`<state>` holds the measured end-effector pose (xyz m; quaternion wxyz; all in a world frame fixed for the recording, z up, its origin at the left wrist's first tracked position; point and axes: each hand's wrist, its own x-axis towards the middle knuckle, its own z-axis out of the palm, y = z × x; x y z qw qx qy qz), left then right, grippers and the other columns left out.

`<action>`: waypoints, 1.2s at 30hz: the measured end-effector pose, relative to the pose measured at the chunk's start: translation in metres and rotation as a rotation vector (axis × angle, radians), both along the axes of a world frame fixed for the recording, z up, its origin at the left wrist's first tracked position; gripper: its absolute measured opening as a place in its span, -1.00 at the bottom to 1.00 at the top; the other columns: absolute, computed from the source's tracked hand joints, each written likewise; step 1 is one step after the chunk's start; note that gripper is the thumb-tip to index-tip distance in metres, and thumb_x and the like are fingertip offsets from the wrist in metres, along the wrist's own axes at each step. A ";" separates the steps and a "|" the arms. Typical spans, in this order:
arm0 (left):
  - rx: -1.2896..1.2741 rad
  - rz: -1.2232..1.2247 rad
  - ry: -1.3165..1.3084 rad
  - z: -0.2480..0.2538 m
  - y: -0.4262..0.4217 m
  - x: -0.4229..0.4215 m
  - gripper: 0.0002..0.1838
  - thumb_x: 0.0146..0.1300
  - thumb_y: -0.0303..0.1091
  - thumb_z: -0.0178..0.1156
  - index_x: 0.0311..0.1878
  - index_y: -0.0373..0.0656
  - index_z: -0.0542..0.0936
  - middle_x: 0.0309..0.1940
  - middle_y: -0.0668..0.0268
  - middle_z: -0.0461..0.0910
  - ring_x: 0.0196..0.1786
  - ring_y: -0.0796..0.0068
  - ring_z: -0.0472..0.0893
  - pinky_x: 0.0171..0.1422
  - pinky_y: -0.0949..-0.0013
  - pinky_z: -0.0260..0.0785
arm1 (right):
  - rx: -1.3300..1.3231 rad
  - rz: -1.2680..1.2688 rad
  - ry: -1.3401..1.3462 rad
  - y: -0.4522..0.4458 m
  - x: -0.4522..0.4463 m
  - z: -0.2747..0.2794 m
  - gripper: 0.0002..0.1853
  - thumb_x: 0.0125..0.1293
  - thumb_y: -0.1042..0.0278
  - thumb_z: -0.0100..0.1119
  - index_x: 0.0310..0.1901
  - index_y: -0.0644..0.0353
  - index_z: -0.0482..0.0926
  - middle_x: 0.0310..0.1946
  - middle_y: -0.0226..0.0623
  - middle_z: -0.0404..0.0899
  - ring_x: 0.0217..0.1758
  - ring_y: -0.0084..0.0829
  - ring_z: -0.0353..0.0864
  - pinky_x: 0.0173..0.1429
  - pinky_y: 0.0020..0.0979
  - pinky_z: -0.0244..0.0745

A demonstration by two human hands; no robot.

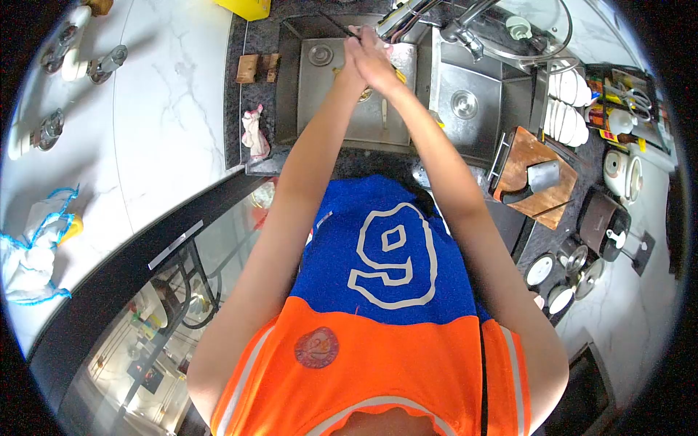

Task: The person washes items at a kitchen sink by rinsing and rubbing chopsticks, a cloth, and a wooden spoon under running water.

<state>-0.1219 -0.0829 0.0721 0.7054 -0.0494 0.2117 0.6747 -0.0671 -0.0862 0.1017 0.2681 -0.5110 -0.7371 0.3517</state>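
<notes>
Your two hands are brought together over the left basin (313, 102) of the sink, just in front of the chrome faucet (398, 22): the left hand (353, 65) and the right hand (377, 64) press against each other, the right partly across the left. A dark slender thing (339, 25) sticks out past your fingers toward the back left of the basin; your fingers overlap too much there, so you cannot tell which hand grips it, or how tightly. Below your wrists, a pale slender piece (384, 112) lies on the basin floor — and a bit of yellow (400, 75) shows just beside your right wrist. The right basin (480, 131) has a round drain (464, 104) in its floor. On the dark surface (238, 109) to the left of the sink sit brown blocks (248, 69), with a crumpled pinkish-white cloth (255, 133) nearer to you. On your right, a cleaver (544, 176) lies flat on a wooden board (558, 198), near the stacked white dishes (569, 109). Farther left, a clear bag with blue edging (40, 251) rests on the white marbled surface (167, 94).
</notes>
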 end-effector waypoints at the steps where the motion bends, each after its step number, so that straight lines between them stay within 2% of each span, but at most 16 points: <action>1: -0.003 0.000 0.002 0.011 -0.003 0.003 -0.36 0.24 0.26 -0.36 -0.02 -0.14 0.37 -0.14 0.15 0.47 -0.09 0.17 0.43 0.06 0.09 0.28 | -0.122 -0.025 0.003 0.003 0.002 0.004 -0.37 0.29 -0.16 -0.44 0.22 0.12 0.20 -0.01 0.23 0.37 0.09 0.18 0.32 0.30 0.12 -0.17; 3: -0.156 -0.119 0.081 0.049 -0.015 0.019 -0.36 0.23 0.27 -0.33 0.00 -0.13 0.37 -0.11 0.14 0.46 -0.09 0.18 0.44 0.06 0.10 0.28 | -0.264 0.011 -0.120 0.021 0.019 0.011 -0.32 0.25 -0.20 -0.43 0.24 0.14 0.18 0.09 0.22 0.27 0.22 0.14 0.17 0.36 0.01 -0.19; 4: 0.055 -0.094 -0.050 0.055 -0.020 0.026 -0.39 0.24 0.24 -0.27 -0.02 -0.12 0.40 -0.13 0.18 0.48 -0.11 0.24 0.47 0.02 0.19 0.32 | -0.272 -0.004 -0.168 0.031 0.026 0.004 -0.31 0.23 -0.21 -0.39 0.24 0.14 0.18 0.13 0.20 0.24 0.25 0.13 0.13 0.37 -0.03 -0.19; 7: 0.078 -0.088 0.112 0.051 -0.021 0.031 -0.45 0.26 0.18 -0.21 -0.06 -0.13 0.44 -0.15 0.24 0.51 -0.14 0.34 0.49 -0.02 0.31 0.35 | 0.049 -0.096 -0.248 0.043 0.015 -0.079 -0.33 0.16 -0.20 -0.19 0.20 0.10 0.26 0.13 0.15 0.25 0.22 0.11 0.20 0.38 -0.09 -0.15; 9: 0.104 -0.063 0.145 0.020 -0.007 0.035 -0.48 0.27 0.14 -0.18 -0.08 -0.15 0.46 -0.16 0.27 0.52 -0.15 0.40 0.51 -0.05 0.37 0.36 | 0.265 -0.099 -0.307 0.042 0.014 -0.075 -0.34 0.11 -0.19 -0.09 0.16 0.08 0.32 0.13 0.13 0.26 0.20 0.10 0.23 0.39 -0.12 -0.15; 11: -0.274 0.275 0.259 -0.003 0.002 0.039 -0.58 0.27 0.01 -0.14 -0.14 -0.16 0.47 -0.15 0.22 0.53 -0.10 0.23 0.51 0.04 0.17 0.32 | -0.267 0.019 -0.123 0.032 0.022 -0.038 -0.39 0.19 -0.25 -0.25 -0.21 0.17 0.57 -0.24 0.09 0.54 -0.15 -0.09 0.55 -0.09 -0.25 0.41; 13: -0.256 0.214 0.218 0.007 -0.007 0.032 -0.65 0.28 -0.07 -0.09 -0.16 -0.16 0.49 -0.22 0.31 0.57 -0.16 0.38 0.53 -0.05 0.29 0.37 | -0.558 0.078 0.020 0.035 0.024 -0.022 -0.35 0.05 -0.30 -0.08 -0.02 0.08 0.51 0.15 0.08 0.27 0.24 -0.01 0.18 0.39 -0.05 -0.33; 16: -0.316 0.458 0.434 0.035 -0.010 0.044 -0.62 0.33 -0.10 -0.13 -0.09 -0.24 0.46 -0.16 0.31 0.53 -0.17 0.49 0.50 -0.08 0.42 0.35 | -0.305 -0.033 0.285 0.013 0.027 0.020 -0.62 0.19 0.10 0.03 -0.28 0.33 0.54 -0.40 0.04 0.56 -0.30 -0.05 0.53 -0.04 -0.22 0.39; 17: -0.313 0.459 0.434 0.040 -0.011 0.043 -0.62 0.33 -0.10 -0.13 -0.09 -0.24 0.46 -0.16 0.31 0.53 -0.17 0.49 0.50 -0.08 0.42 0.35 | -0.302 -0.031 0.286 0.015 0.028 0.015 -0.62 0.19 0.10 0.03 -0.28 0.33 0.54 -0.40 0.04 0.56 -0.30 -0.05 0.53 -0.04 -0.22 0.39; 19: -0.184 0.311 0.771 0.051 -0.018 0.036 -0.58 0.35 -0.10 -0.16 -0.04 -0.31 0.42 -0.17 0.26 0.50 -0.16 0.49 0.47 -0.05 0.43 0.31 | -0.011 -0.163 -0.211 0.013 0.028 0.000 -0.32 0.06 -0.34 -0.11 -0.01 0.08 0.50 0.08 0.03 0.35 0.20 -0.02 0.23 0.36 0.05 -0.30; 24: -0.056 0.393 0.958 0.074 -0.026 0.035 -0.60 0.34 -0.09 -0.14 -0.20 -0.33 0.41 -0.41 0.32 0.44 -0.32 0.49 0.41 -0.11 0.45 0.28 | 0.126 -0.211 -0.172 0.013 0.028 -0.007 -0.34 0.09 -0.30 -0.15 -0.01 0.11 0.50 -0.03 0.15 0.40 0.17 0.00 0.26 0.35 0.06 -0.26; 26: -0.065 0.495 1.079 0.070 -0.024 0.025 -0.66 0.33 -0.13 -0.10 -0.38 -0.25 0.37 -0.58 0.37 0.33 -0.48 0.53 0.33 -0.27 0.41 0.27 | 0.011 -0.134 -0.147 0.013 0.030 0.009 -0.37 0.13 -0.21 -0.17 -0.05 0.23 0.49 -0.15 0.20 0.46 0.07 0.05 0.35 0.29 0.02 -0.03; 27: -0.066 0.493 1.080 0.068 -0.022 0.017 -0.66 0.33 -0.13 -0.10 -0.38 -0.25 0.37 -0.58 0.37 0.33 -0.48 0.53 0.33 -0.27 0.41 0.27 | -0.190 -0.307 -0.024 0.020 0.031 -0.011 -0.44 0.20 -0.04 -0.20 -0.15 0.39 0.49 -0.26 0.22 0.48 -0.05 0.13 0.39 0.15 -0.02 0.21; 30: 0.006 0.506 0.517 0.058 -0.008 -0.015 -0.64 0.29 -0.19 -0.05 -0.61 -0.11 0.24 -0.74 0.39 0.16 -0.65 0.48 0.19 -0.45 0.32 0.21 | -0.265 -0.328 0.032 0.024 0.040 -0.034 -0.54 0.25 0.11 -0.23 -0.23 0.40 0.50 -0.25 0.13 0.51 -0.12 0.03 0.46 -0.04 -0.12 0.38; 32: 0.027 0.446 0.541 0.054 -0.010 -0.022 -0.60 0.30 -0.18 -0.07 -0.65 -0.11 0.23 -0.76 0.38 0.14 -0.65 0.47 0.18 -0.44 0.31 0.22 | -0.876 -0.297 0.731 0.022 0.038 -0.039 -0.63 0.30 0.24 -0.30 -0.23 0.34 0.49 -0.24 -0.01 0.52 -0.12 -0.13 0.49 -0.09 -0.18 0.46; 36: 0.058 0.317 0.411 0.051 -0.011 -0.017 -0.45 0.32 -0.11 -0.09 -0.81 -0.08 0.15 -0.85 0.38 0.12 -0.71 0.48 0.15 -0.49 0.32 0.14 | -1.100 -0.139 1.426 0.021 0.033 -0.040 -0.73 0.34 0.36 -0.39 -0.09 0.31 0.30 -0.19 -0.14 0.47 -0.10 -0.20 0.48 0.01 -0.10 0.52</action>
